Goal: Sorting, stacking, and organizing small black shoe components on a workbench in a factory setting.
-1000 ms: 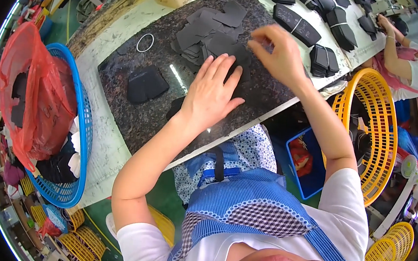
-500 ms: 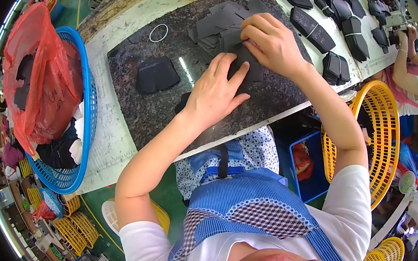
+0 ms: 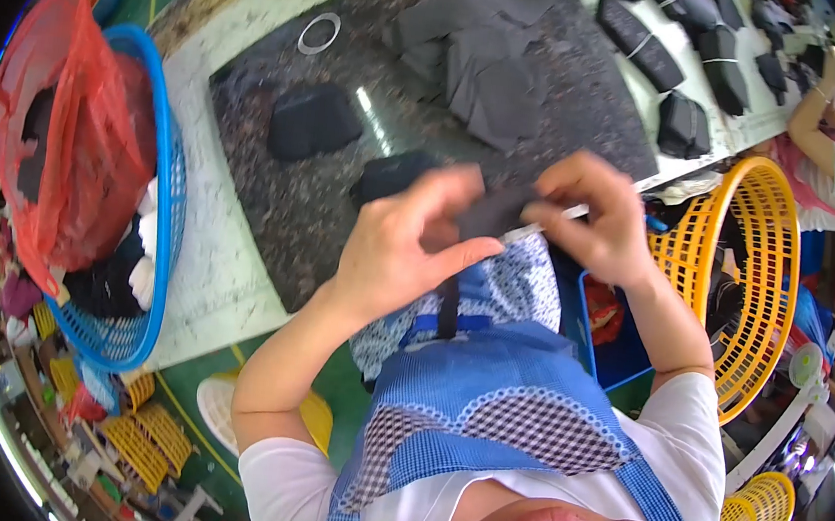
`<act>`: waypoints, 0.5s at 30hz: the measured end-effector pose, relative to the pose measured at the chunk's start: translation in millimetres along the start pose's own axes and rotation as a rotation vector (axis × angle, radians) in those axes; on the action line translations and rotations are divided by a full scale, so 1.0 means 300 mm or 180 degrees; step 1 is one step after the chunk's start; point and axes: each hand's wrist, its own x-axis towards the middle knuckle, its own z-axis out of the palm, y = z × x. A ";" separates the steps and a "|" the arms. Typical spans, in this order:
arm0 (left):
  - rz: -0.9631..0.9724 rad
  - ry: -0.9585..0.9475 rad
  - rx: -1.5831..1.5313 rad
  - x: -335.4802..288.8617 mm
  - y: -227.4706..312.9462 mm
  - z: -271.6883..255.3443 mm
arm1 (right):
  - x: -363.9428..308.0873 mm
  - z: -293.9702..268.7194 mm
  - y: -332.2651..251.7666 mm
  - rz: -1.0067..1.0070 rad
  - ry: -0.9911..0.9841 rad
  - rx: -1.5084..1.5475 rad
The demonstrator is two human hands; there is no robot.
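Observation:
My right hand [image 3: 598, 218] is pinching a dark grey fabric piece [image 3: 495, 214] just over the near edge of the stone slab. My left hand [image 3: 404, 244] is on the piece's other side, thumb and fingers apart; its fingertips are blurred. Whether they touch the piece cannot be made out. Farther off on the slab lies a loose heap of thin dark grey pieces [image 3: 494, 87]. Two neat black stacks sit to the left: one [image 3: 315, 122] stands apart, the other [image 3: 393, 173] is partly behind my left hand. Beyond them rests a white ring [image 3: 319, 34].
A blue basket [image 3: 164, 226] with a red plastic bag [image 3: 86, 158] stands at left. A yellow basket [image 3: 786, 296] and a blue bin [image 3: 620, 350] are at right. Banded black bundles [image 3: 641, 46] lie along the white table. Another person [image 3: 825, 149] works at far right.
Both hands have drawn back from the heap toward my body, with a dark grey fabric piece now in the right one. The heap looks more spread out toward me.

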 end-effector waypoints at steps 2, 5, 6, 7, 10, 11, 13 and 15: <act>-0.0688 -0.0646 -0.0265 -0.140 -0.012 -0.021 | -0.050 0.049 -0.010 0.0999 -0.1184 0.0159; -0.0652 -0.0846 -0.0801 -0.264 -0.047 -0.027 | -0.063 0.075 0.024 0.1806 -0.2318 0.0669; -0.0543 -0.0567 -0.0574 -0.272 -0.051 -0.043 | -0.035 0.083 0.009 0.1820 -0.2285 0.0763; -0.0423 -0.0298 -0.0344 -0.261 -0.054 -0.069 | -0.002 0.090 -0.009 0.1834 -0.2238 0.0848; -0.1475 0.0447 -0.1077 -0.126 -0.060 -0.151 | 0.115 0.144 -0.040 0.1418 -0.1460 0.0353; -0.1470 0.0510 -0.0818 -0.093 -0.098 -0.165 | 0.137 0.164 -0.024 0.1229 -0.1314 -0.0016; -0.1471 0.0348 -0.0402 -0.059 -0.146 -0.175 | 0.153 0.184 0.016 0.1264 -0.1337 -0.0195; -0.1516 0.0273 -0.0358 -0.045 -0.166 -0.170 | 0.151 0.192 0.023 0.1332 -0.1329 -0.0369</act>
